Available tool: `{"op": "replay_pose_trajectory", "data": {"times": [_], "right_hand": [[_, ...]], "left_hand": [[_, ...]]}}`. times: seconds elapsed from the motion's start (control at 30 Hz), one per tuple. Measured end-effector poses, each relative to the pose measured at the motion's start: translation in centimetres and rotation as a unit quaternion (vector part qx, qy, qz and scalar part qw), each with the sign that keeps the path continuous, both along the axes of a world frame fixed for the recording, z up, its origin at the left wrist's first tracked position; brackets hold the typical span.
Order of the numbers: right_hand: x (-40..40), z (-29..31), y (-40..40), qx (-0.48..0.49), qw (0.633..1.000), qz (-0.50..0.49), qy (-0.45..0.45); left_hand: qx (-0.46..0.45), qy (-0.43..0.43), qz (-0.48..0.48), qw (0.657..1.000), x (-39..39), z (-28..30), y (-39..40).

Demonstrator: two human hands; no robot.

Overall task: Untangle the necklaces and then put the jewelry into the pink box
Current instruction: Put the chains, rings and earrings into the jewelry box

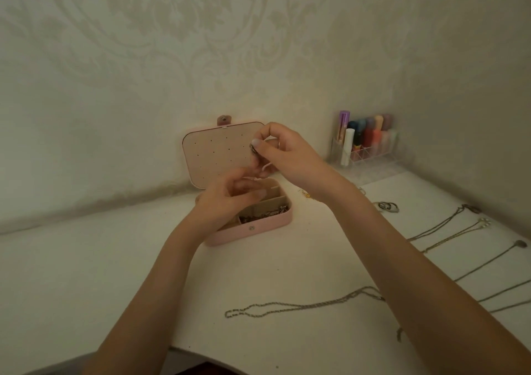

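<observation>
The pink box (253, 232) stands open on the white table, its lid (212, 156) leaning back against the wall. Dark jewelry (264, 215) lies in its front compartment. My right hand (287, 153) is raised in front of the lid and pinches a small dark piece of jewelry (254, 148) between thumb and forefinger. My left hand (230, 196) hovers over the box with fingers loosely curled, its fingertips just under the right hand; whether it holds anything is unclear. A chain necklace (301, 305) lies stretched on the table in front. Several more necklaces (448, 231) lie in rows at the right.
A clear organiser (367, 144) with coloured tubes stands in the back right corner. Rings or small pieces (388, 206) lie right of the box, and a small gold item (306, 194) beside it. The table's front edge curves near my arms.
</observation>
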State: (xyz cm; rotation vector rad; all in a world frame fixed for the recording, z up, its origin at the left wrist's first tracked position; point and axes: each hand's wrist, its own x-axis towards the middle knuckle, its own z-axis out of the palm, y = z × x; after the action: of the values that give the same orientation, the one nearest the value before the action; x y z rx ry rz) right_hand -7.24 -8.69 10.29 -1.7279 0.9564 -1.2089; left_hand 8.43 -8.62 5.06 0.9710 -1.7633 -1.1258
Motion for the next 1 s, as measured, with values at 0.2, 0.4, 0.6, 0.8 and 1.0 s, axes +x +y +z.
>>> {"op": "replay_pose_trajectory", "data": {"times": [0.2,0.4,0.6,0.8,1.0], "right_hand": [[-3.0,-1.0,-1.4,-0.034,0.989,-0.093,0.112],[-5.7,-2.4,-2.1,0.035,0.958,-0.098,0.269],[-4.8,-3.0,-1.7,0.046,0.941,-0.035,0.334],[-4.4,-3.5,-2.0,0.026,0.928,-0.024,0.372],[-5.1,-2.6,-0.7,0.027,0.931,-0.044,0.361]], "left_hand": [[-0.029,0.034,0.084,0.995,0.7,0.0,0.0],[-0.046,-0.019,0.136,0.989,1.9,-0.3,0.3],[-0.038,-0.087,0.102,0.99,1.9,-0.5,0.8],[-0.039,-0.127,0.1,0.986,1.8,-0.8,0.7],[-0.041,-0.11,0.106,0.987,1.8,-0.7,1.1]]}}
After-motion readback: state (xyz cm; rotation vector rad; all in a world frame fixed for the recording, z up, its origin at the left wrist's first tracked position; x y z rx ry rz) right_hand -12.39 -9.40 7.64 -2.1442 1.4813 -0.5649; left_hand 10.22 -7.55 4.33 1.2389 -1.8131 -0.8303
